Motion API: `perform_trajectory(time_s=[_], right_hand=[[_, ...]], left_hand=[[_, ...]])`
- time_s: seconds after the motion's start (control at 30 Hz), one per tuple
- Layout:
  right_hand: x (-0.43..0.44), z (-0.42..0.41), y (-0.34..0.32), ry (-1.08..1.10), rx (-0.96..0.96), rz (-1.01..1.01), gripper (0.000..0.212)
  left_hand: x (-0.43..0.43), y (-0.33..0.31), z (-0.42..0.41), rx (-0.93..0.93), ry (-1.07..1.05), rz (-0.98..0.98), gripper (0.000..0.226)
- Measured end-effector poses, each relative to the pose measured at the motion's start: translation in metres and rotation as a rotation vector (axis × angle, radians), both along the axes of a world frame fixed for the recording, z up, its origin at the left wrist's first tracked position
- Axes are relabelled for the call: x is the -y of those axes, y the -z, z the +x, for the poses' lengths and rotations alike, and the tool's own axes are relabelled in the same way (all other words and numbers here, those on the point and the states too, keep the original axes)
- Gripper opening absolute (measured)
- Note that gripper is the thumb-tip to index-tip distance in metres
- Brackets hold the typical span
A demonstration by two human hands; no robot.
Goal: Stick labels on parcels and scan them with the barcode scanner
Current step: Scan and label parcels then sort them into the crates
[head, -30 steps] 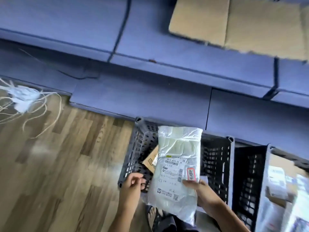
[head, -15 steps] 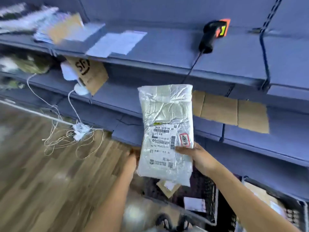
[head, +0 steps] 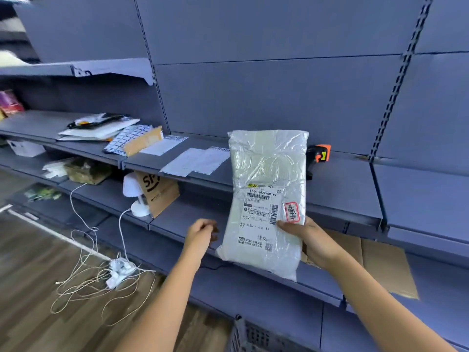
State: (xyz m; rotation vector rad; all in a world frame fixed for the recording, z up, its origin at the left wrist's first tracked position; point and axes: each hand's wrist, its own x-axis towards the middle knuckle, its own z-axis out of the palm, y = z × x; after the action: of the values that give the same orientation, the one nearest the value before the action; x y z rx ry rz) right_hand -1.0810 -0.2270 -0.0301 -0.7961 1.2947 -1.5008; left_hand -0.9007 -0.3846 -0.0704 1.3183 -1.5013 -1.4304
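- Lifts white plastic parcel [head: 266, 199] clear of black crate [head: 253, 336] since the earlier view, up in front of the middle shelf [head: 342, 189]
- Grips parcel with right hand [head: 312, 240] at the lower right edge, thumb pressed flat on the front just below the red stamp, other fingers hidden behind the bag
- Holds it upright in the air, touching no shelf, printed shipping label [head: 261, 212] facing the camera
- Hovers left hand [head: 200, 233] just beside the lower left edge, apart from it, fingers loosely curled with tips drawn in, nothing visible between them
- Looks like the fetch step: parcel in hand, no sticker being applied, no scan begun
- Leaves barcode scanner [head: 318, 154] lying on the shelf behind the parcel's upper right corner, partly hidden, and label sheets [head: 195, 161] flat on the same shelf to the left
- Calls next, most likely, for sending the free left hand to the label sheets to peel one off, then finding a smooth patch of crinkled plastic clear of the printed barcode
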Motion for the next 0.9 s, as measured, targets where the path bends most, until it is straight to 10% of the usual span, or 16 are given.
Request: perform_trajectory(time_s=[0.9], right_hand=[[0.181,-0.019,-0.021,0.425,0.026,-0.019,0.034]], left_hand=[[0.225,-0.04,-0.069,-0.01,0.487,-0.104,0.016]])
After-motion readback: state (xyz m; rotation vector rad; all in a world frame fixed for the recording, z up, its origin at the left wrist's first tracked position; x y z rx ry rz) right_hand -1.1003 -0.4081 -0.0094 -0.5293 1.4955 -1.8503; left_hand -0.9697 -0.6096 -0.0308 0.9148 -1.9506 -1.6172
